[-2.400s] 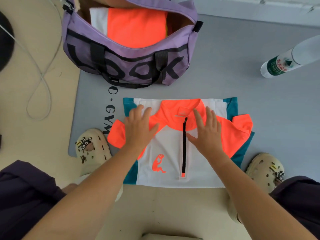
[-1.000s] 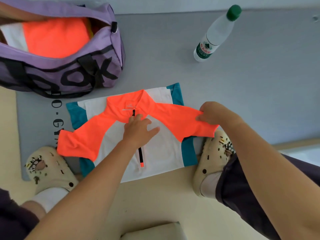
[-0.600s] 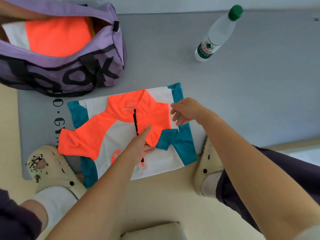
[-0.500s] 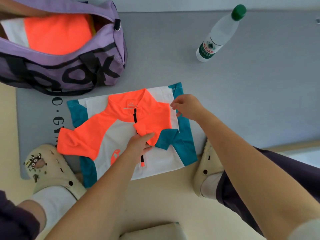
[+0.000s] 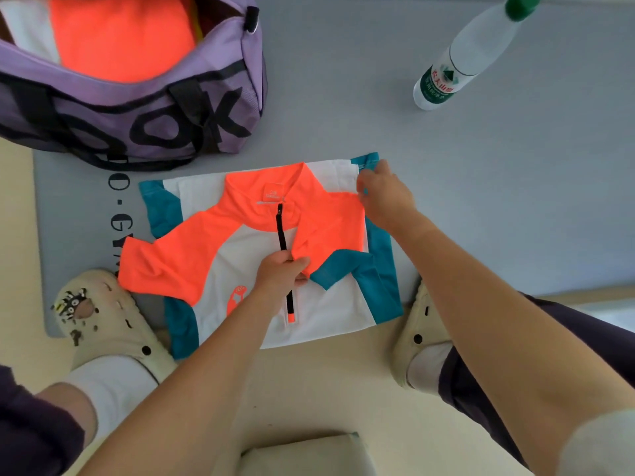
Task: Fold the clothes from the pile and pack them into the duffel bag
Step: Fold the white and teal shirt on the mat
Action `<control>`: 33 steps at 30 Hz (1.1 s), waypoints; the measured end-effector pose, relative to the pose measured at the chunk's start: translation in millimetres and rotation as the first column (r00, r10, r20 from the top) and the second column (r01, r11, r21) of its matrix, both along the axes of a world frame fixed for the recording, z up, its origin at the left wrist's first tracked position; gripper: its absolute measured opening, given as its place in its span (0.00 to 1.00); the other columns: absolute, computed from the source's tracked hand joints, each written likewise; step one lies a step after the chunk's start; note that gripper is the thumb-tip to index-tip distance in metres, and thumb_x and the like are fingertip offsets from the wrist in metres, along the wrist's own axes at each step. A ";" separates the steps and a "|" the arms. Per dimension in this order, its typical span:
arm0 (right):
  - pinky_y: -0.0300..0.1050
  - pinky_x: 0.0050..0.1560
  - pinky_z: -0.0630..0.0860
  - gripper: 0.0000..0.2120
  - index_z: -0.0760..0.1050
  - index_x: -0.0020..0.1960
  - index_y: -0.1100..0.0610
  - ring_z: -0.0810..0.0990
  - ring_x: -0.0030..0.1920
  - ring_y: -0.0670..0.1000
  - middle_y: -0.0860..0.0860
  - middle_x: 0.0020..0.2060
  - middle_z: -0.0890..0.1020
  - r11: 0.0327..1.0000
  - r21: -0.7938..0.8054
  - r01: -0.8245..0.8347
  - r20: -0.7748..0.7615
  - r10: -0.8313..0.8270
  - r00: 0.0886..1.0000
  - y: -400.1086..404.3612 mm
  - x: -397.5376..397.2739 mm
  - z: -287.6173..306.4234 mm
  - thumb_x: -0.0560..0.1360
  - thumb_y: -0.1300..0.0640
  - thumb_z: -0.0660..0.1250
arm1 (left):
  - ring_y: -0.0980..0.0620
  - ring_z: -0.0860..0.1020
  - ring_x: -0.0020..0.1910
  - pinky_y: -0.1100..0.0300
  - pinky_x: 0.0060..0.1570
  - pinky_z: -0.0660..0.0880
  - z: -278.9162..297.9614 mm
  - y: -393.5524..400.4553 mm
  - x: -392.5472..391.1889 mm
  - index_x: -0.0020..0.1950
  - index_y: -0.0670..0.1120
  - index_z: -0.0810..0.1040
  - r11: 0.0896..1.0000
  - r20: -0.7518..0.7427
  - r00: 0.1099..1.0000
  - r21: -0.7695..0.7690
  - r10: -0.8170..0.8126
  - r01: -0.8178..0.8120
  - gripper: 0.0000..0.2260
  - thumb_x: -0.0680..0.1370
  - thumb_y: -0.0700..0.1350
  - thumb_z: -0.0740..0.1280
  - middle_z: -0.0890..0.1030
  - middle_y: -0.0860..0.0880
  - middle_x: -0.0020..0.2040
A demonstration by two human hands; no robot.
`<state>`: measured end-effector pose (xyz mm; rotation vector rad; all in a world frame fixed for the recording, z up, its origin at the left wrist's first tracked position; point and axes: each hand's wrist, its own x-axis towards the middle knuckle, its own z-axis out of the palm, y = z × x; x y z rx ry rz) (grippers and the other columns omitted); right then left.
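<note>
In the head view I see the shirt (image 5: 240, 255) lying flat on the grey mat (image 5: 481, 201), near its front edge. My left hand (image 5: 280, 273) pinches the folded-in orange sleeve at the zipper. My right hand (image 5: 381, 194) pinches the shirt's far right corner. The purple duffel bag (image 5: 144, 111) stands open at the mat's far left corner, with folded orange clothes (image 5: 120, 36) inside. A water bottle (image 5: 460, 60) lies at the far side.

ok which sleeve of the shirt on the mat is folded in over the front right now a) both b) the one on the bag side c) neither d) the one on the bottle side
d: the bottle-side sleeve lies across the shirt, its cuff pinched by the left hand.
</note>
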<state>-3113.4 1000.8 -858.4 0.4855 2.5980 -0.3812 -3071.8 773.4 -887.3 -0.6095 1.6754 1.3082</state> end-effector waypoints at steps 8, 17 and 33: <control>0.45 0.37 0.68 0.13 0.71 0.44 0.52 0.74 0.40 0.50 0.45 0.37 0.73 0.907 -0.268 0.324 0.322 -0.233 0.918 -17.0 109.9 0.9 0.70 0.47 0.73 | 0.49 0.80 0.40 0.57 0.43 0.81 -4.1 3.1 -0.9 0.53 0.45 0.77 1.000 -0.016 1.000 -0.003 -0.023 0.023 0.05 0.79 0.43 0.68 0.81 0.43 0.48; 0.46 0.43 0.64 0.06 0.66 0.40 0.52 0.76 0.45 0.56 0.49 0.39 0.73 0.976 -0.093 -0.197 0.189 0.212 0.959 -33.2 151.2 15.2 0.74 0.57 0.63 | 0.44 0.81 0.52 0.44 0.53 0.80 -1.3 -8.4 -3.6 0.56 0.45 0.78 0.984 -0.115 0.978 -0.064 -0.172 0.165 0.08 0.77 0.42 0.68 0.82 0.44 0.54; 0.47 0.37 0.70 0.13 0.70 0.36 0.54 0.76 0.39 0.54 0.48 0.33 0.75 0.793 -0.228 0.564 0.169 -0.538 0.826 -37.9 129.3 -15.4 0.75 0.53 0.69 | 0.45 0.82 0.35 0.48 0.45 0.82 -17.1 -19.1 1.9 0.35 0.43 0.75 0.936 -0.110 0.941 -0.189 -0.319 0.296 0.11 0.75 0.44 0.72 0.80 0.44 0.34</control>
